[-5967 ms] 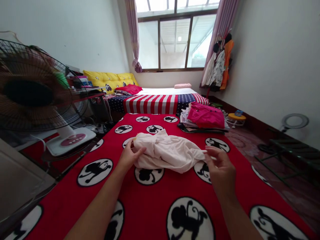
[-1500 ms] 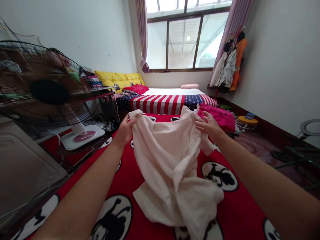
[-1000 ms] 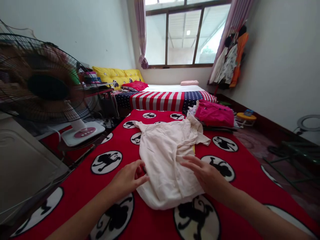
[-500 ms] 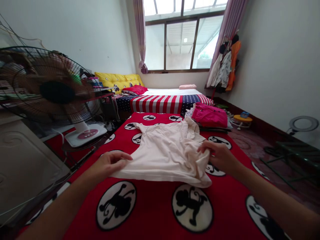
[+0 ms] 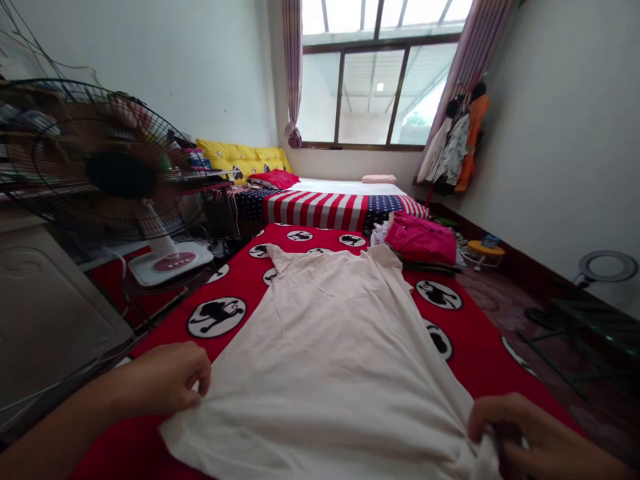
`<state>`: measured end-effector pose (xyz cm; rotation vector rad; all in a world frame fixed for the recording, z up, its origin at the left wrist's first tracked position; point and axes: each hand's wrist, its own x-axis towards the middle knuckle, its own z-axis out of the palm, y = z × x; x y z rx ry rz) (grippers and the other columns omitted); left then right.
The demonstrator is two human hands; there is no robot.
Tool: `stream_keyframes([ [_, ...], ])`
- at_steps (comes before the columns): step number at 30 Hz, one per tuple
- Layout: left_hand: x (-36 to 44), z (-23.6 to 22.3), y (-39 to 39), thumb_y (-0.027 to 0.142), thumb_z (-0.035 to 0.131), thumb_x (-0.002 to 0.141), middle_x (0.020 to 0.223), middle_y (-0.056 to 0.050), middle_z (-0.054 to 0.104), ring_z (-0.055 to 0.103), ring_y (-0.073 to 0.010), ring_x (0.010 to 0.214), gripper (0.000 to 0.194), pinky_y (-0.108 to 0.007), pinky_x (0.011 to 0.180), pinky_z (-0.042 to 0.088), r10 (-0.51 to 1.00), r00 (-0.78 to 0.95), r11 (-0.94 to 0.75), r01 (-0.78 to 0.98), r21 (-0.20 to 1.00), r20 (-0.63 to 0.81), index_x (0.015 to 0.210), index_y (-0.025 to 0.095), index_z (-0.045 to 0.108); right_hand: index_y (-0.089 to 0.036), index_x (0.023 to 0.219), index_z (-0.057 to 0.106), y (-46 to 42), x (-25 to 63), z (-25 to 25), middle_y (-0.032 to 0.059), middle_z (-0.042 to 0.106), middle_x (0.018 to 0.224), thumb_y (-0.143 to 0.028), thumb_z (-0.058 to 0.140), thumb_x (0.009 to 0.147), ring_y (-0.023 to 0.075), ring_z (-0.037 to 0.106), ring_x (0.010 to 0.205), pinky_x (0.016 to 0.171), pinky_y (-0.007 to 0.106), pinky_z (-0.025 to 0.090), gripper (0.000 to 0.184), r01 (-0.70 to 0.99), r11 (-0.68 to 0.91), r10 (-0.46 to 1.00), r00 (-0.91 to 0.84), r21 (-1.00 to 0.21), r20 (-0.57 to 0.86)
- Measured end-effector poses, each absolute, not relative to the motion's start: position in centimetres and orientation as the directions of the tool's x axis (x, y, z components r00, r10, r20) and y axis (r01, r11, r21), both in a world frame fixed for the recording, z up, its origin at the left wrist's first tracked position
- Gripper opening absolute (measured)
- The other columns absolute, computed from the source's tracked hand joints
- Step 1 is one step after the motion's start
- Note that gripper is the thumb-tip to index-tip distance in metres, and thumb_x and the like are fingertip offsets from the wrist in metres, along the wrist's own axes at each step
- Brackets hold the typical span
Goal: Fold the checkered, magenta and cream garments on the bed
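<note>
Right hand [image 5: 530, 433]: closed, fingers bunching the near hem of the cream shirt [image 5: 320, 373]. Left hand [image 5: 165, 377]: fingers curled at the hem; firmness of grip cannot be told. Shirt lies spread flat lengthwise on the red blanket [image 5: 480, 347], between both hands. Beyond it: pink garment [image 5: 420, 239] at right, fan [image 5: 120, 173] at left, striped bed [image 5: 315, 210] under the window [image 5: 373, 97].

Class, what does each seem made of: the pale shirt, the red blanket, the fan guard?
The pale shirt looks like thin cotton or a light knit: matt, soft, falling in loose folds. The red blanket seems thick fleece, its surface fuzzy and matt, though the fibre cannot be told. The fan guard looks like thin black-coated wire, in slim dark bars.
</note>
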<state>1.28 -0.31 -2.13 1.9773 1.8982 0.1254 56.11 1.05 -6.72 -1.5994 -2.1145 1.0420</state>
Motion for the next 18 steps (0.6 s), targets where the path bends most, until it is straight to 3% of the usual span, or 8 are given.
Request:
stream_keyframes([
  [2, 3.1, -1.2, 1.3, 0.029, 0.065, 0.061, 0.086, -0.006, 0.073, 0.065, -0.0286, 0.083, 0.021, -0.031, 0.071, 0.045, 0.97, 0.152, -0.115, 0.975, 0.192, -0.192, 0.078, 0.028, 0.077, -0.038, 0.081, 0.075, 2.0, 56.3, -6.2, 0.0093, 0.065, 0.071, -0.028, 0.058, 0.065, 0.0216, 0.063, 0.057, 0.057, 0.037, 0.05, 0.025, 0.634, 0.033, 0.893, -0.366, -0.773, -0.262],
  [3, 4.6, -0.7, 2.4, 0.032, 0.065, 0.065, 0.095, -0.008, 0.072, 0.065, -0.0305, 0.09, 0.026, -0.034, 0.077, 0.045, 0.974, 0.185, -0.161, 0.972, 0.172, -0.134, 0.087, 0.027, 0.077, -0.033, 0.083, 0.075, 3.0, 56.3, -5.8, 0.0072, 0.064, 0.067, -0.029, 0.058, 0.069, 0.0191, 0.061, 0.051, 0.052, 0.034, 0.048, 0.023, 0.589, 0.001, 0.893, -0.364, -0.808, -0.264],
  [5, 8.3, -0.4, 5.1, 0.039, 0.061, 0.074, 0.106, -0.01, 0.071, 0.063, -0.0308, 0.101, 0.033, -0.035, 0.085, 0.045, 0.962, 0.271, -0.258, 0.945, 0.202, -0.04, 0.102, 0.026, 0.074, -0.025, 0.08, 0.074, 5.8, 55.9, -5.4, 0.0035, 0.062, 0.059, -0.034, 0.059, 0.072, 0.0158, 0.057, 0.046, 0.048, 0.029, 0.045, 0.019, 0.51, 0.0, 0.945, -0.28, -0.86, -0.166],
  [8, 14.7, -1.8, 9.5, 0.037, 0.05, 0.085, 0.112, -0.01, 0.068, 0.063, -0.0272, 0.104, 0.035, -0.035, 0.089, 0.045, 0.916, 0.398, -0.394, 0.88, 0.265, 0.039, 0.112, 0.024, 0.07, -0.021, 0.079, 0.069, 11.3, 54.9, -6.0, 0.003, 0.066, 0.064, -0.034, 0.061, 0.069, 0.0171, 0.063, 0.056, 0.051, 0.027, 0.047, 0.018, 0.472, -0.008, 1.0, -0.008, -0.882, -0.014],
  [10, 18.2, -4.0, 12.3, 0.031, 0.047, 0.087, 0.128, -0.011, 0.06, 0.06, -0.0252, 0.112, 0.041, -0.035, 0.095, 0.044, 0.919, 0.383, -0.394, 0.875, 0.28, 0.095, 0.125, 0.023, 0.061, -0.02, 0.085, 0.066, 15.0, 54.3, -7.0, 0.0054, 0.069, 0.076, -0.031, 0.058, 0.068, 0.0196, 0.067, 0.064, 0.055, 0.029, 0.051, 0.021, 0.523, -0.051, 0.99, 0.141, -0.851, 0.028],
  [13, 20.8, -7.9, 15.2, 0.04, 0.049, 0.088, 0.15, -0.015, 0.038, 0.035, -0.0295, 0.137, 0.057, -0.046, 0.111, 0.027, 0.949, 0.283, -0.313, 0.906, 0.285, 0.142, 0.141, 0.02, 0.045, -0.017, 0.094, 0.063, 19.8, 53.4, -8.1, 0.01, 0.069, 0.092, -0.025, 0.062, 0.064, 0.0231, 0.068, 0.076, 0.062, 0.032, 0.052, 0.031, 0.681, -0.047, 0.972, 0.201, -0.731, 0.125],
  [16, 21.0, -10.7, 16.4, 0.053, 0.04, 0.09, 0.155, -0.014, 0.026, 0.017, -0.0302, 0.144, 0.061, -0.053, 0.115, 0.012, 0.954, 0.255, -0.291, 0.915, 0.279, 0.159, 0.143, 0.023, 0.041, -0.015, 0.094, 0.063, 23.1, 51.8, -8.7, 0.0094, 0.068, 0.085, -0.028, 0.07, 0.059, 0.0241, 0.066, 0.077, 0.062, 0.031, 0.05, 0.038, 0.753, -0.025, 0.978, 0.155, -0.658, 0.14],
  [18, 20.7, -11.5, 16.5, 0.056, 0.036, 0.092, 0.156, -0.013, 0.023, 0.013, -0.0285, 0.145, 0.061, -0.051, 0.116, 0.009, 0.949, 0.264, -0.303, 0.914, 0.271, 0.173, 0.145, 0.025, 0.039, -0.016, 0.083, 0.063, 24.2, 50.5, -9.0, 0.0065, 0.067, 0.075, -0.034, 0.071, 0.06, 0.0222, 0.064, 0.072, 0.059, 0.029, 0.047, 0.031, 0.771, -0.011, 0.985, 0.116, -0.636, 0.124],
])
